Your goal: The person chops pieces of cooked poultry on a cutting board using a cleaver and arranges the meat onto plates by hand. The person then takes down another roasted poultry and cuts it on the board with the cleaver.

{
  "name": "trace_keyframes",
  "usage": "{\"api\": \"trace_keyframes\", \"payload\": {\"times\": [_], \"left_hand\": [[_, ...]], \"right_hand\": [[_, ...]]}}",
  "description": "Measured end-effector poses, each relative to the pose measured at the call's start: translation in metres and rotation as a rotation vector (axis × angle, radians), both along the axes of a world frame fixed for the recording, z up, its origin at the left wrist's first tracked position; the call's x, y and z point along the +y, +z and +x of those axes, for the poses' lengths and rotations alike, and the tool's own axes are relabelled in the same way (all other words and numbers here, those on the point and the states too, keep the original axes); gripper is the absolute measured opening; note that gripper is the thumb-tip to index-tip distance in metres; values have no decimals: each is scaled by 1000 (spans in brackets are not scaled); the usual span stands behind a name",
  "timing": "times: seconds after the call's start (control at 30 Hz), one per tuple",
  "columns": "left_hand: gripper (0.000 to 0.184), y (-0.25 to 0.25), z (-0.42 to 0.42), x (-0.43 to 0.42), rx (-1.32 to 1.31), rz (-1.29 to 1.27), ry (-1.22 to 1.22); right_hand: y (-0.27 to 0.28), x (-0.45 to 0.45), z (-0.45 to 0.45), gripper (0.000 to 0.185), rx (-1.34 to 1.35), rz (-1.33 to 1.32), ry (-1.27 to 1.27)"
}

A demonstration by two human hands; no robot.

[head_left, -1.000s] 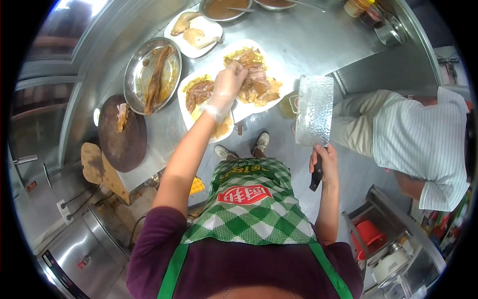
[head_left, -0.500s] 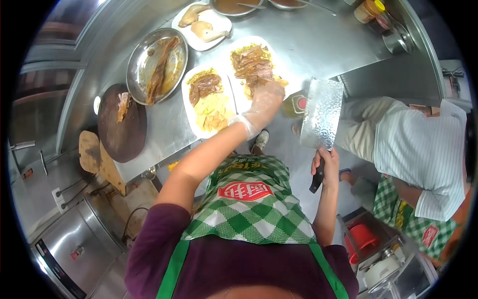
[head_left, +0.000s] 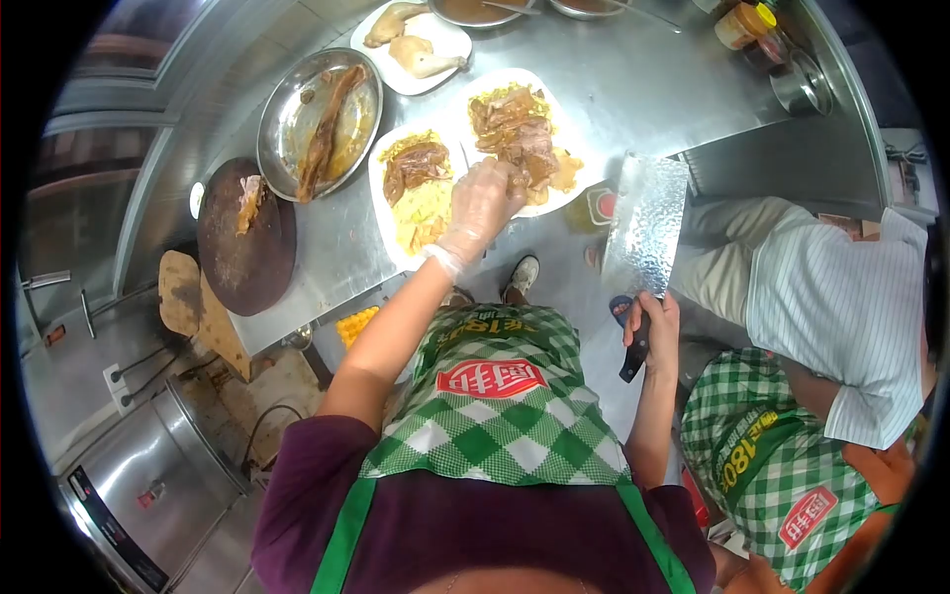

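left hand (head_left: pixel 487 201) touches sliced meat (head_left: pixel 532 148), any pinch hidden; light pressure suits it. right hand (head_left: pixel 653 332) grips the cleaver (head_left: pixel 648 228), best held aside.

Wears a dark purple top (head_left: pixel 524 533) with short sleeves (head_left: pixel 332 460) ending above the elbows. Has over it a green-and-white checked apron (head_left: pixel 495 441) on plain green shoulder straps (head_left: pixel 346 540). Bears on the apron a red badge (head_left: pixel 490 378) with white characters, and beyond it yellowish lettering (head_left: pixel 485 325) on darker green, including "180". Shows a thin, clear plastic glove (head_left: pixel 457 247) on the left hand (head_left: pixel 485 203), wrinkled and gathered at the wrist. Has pale, mottled shoes (head_left: pixel 523 275) on below.
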State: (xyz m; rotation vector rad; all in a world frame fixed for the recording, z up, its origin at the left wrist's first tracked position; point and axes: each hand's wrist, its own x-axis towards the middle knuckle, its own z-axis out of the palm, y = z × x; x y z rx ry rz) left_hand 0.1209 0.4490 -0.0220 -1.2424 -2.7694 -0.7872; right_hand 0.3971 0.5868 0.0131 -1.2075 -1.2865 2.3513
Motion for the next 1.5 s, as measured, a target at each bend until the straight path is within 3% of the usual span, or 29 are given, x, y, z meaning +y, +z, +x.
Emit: {"api": "trace_keyframes", "payload": {"times": [0.27,0.47,0.77,1.07,1.37,1.5], "left_hand": [[32,4,2,-2,-270,94,-4],[38,-9,9,3,-168,156,38],[33,-25,7,11,27,210,5],[14,-30,14,25,192,167,-12],[15,-4,11,3,55,291,-30],[16,-21,2,-5,-249,293,6]], "right_hand": [[4,-4,-5,10,-22,-12,13],[8,-9,-10,11,-37,-39,-14],[2,-19,-18,9,-64,-24,71],[2,-21,-22,11,-15,-34,100],[-2,-21,-13,11,8,-36,48],[2,-20,-13,12,-87,-9,51]]}}
